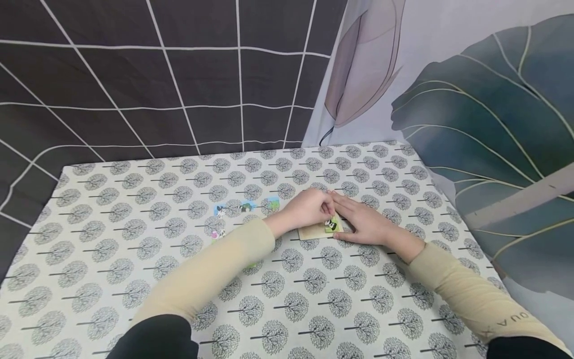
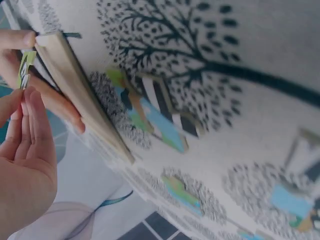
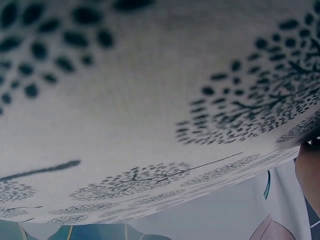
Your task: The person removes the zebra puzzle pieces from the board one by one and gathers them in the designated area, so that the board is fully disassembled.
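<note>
My left hand (image 1: 309,207) is over a thin wooden puzzle board (image 1: 309,233). In the left wrist view, the left hand's (image 2: 32,160) thumb and fingertips pinch a small green-and-white puzzle piece (image 2: 24,70), held on edge above the board (image 2: 82,95). A green piece with a black-and-white picture (image 1: 332,224) shows at the board's right side in the head view. Along that side lies my right hand (image 1: 365,222), fingers mostly straight, the thumb touching near the front corner. Only a sliver of the right hand (image 3: 309,175) enters the right wrist view.
Loose puzzle pieces lie left of the board, among them a blue one with a zebra (image 1: 219,211), a dark-and-blue one (image 1: 246,206) and a green one (image 1: 273,202). More pieces are partly behind the left sleeve (image 1: 224,264). A tree-print cloth (image 1: 179,194) covers the table.
</note>
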Demonstrator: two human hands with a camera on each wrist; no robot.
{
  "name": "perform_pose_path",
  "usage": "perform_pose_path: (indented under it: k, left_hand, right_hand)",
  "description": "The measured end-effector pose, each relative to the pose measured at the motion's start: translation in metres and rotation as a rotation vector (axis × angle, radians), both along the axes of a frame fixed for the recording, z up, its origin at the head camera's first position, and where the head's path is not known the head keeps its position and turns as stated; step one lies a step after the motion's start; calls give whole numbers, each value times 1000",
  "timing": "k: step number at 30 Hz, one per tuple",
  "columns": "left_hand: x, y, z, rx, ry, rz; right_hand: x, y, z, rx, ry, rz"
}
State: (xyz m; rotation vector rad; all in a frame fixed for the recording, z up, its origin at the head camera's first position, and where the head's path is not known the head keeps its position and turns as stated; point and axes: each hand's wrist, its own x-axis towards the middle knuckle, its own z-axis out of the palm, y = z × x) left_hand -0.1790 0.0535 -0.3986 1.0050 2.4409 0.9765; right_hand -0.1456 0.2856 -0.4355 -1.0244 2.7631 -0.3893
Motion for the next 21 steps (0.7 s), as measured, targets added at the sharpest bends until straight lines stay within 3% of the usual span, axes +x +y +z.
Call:
perform_pose_path:
  k: [10, 21]
  left_hand:
    - [9, -36, 17, 19, -20, 8]
    - [29, -90, 16, 40, -91, 66]
  right_hand:
    - [0, -3, 2, 55, -4, -17]
    - [1, -4, 3, 67, 5, -8]
